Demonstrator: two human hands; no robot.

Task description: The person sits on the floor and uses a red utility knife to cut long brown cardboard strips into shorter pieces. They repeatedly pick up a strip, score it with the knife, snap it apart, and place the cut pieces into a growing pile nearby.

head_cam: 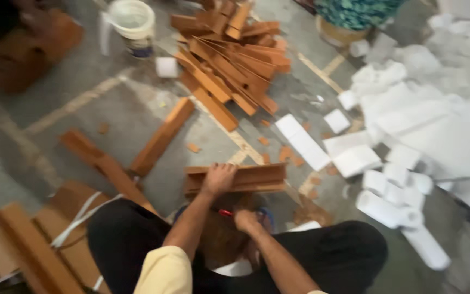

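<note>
Left hand fingers curl over a brown cardboard corner strip lying on the grey concrete floor. Right hand fingers, blurred, close around a small red tool, mostly hidden. White foam blocks lie right.
</note>
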